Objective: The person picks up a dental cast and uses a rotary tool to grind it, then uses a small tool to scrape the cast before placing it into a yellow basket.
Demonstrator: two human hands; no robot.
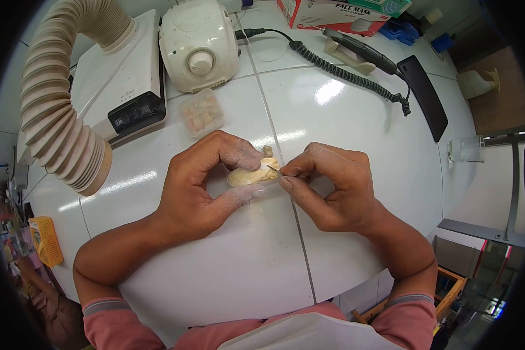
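Observation:
A cream-coloured dental model (245, 177) with teeth along its right side lies in my left hand (210, 181), thumb below it and fingers above. Plaster dust whitens those fingertips. My right hand (326, 184) pinches a short thin metal tool (273, 170) between thumb and fingers. Its tip points left and meets the teeth of the model. A small greyish piece (268, 151) stands out at the model's far end. Both hands are over the white tiled worktop (233, 262).
A ribbed suction hose (46, 122) hangs at the left by a white dust-collector unit (116, 76). Behind my hands are a clear box of small pieces (202, 112), a white control unit (198, 44) and a corded handpiece (361, 51). A glass (466, 149) stands right; a person (55, 309) shows lower left.

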